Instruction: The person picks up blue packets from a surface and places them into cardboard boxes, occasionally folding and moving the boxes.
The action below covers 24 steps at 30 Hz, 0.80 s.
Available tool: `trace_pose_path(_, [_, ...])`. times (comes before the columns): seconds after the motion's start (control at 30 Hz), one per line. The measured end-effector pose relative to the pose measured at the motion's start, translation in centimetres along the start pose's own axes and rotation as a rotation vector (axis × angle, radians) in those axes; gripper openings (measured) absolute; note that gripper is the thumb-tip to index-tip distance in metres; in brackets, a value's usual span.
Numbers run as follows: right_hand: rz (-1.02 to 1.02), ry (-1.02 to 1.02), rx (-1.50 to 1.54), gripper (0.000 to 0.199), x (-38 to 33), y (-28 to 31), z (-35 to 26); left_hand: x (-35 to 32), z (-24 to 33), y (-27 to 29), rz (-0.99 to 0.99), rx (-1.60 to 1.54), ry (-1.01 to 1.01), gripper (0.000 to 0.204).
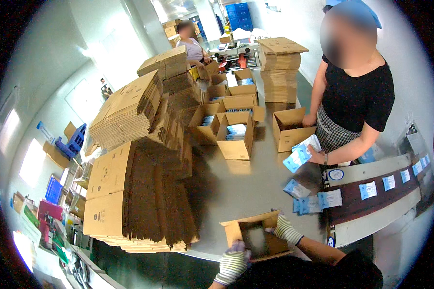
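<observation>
cardboard box (pixel 233 233) stands open at the near edge of the grey table (pixel 210 192), its dark inside facing up, between 2 hands in striped gloves. the left hand (pixel 235 259) is at the box's near left corner, fingers bent and touching the board; blur hides the fingertips, so i cannot tell how tightly they close. the right hand (pixel 288 230) has hold of the right wall, thumb toward the inside and fingers stretched along the board toward the far right corner, parted only slightly.

beyond the box, by the table's right edge, blue and white packets (pixel 307 204) lie overlapping where a dark conveyor belt (pixel 349 196) meets the table; more lie spaced in a row along the belt. at that same edge a co-worker (pixel 359 96) in a black top grips several packets in 1 hand, the other hand at an open carton (pixel 285 138).

tall stacks of flattened cartons (pixel 106 204) line the left edge, and another stack (pixel 279 72) stands farther off near the right edge. between them, filled boxes (pixel 234 150) hold packets. near the far edge is another person (pixel 193 50) in a pale top.
</observation>
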State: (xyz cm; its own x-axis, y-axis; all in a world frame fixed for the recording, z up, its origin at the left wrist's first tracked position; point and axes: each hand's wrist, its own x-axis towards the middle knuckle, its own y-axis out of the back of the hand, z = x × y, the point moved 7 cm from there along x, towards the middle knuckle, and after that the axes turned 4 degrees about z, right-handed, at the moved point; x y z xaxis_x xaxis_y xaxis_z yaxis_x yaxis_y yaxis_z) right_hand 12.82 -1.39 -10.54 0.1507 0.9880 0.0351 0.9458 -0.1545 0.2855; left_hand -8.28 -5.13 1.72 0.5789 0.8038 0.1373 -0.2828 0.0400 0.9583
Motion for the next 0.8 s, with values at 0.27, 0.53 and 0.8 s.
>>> trace_pose_path(0.27, [-0.086,-0.083,-0.313,0.056,0.6,1.0,2.4,5.6,-0.6,-2.4,-0.199,0.067,-0.035,0.028])
trace_pose_path(0.53, [-0.171,-0.261,0.081,0.058,-0.2,2.7,-1.7,4.3,2.0,-7.3,-0.156,0.038,-0.464,0.028])
trace_pose_path(0.8, [0.309,0.144,0.099,0.083,-0.7,8.6,-6.5,5.1,-5.7,2.3,0.501,-0.531,0.267,0.026])
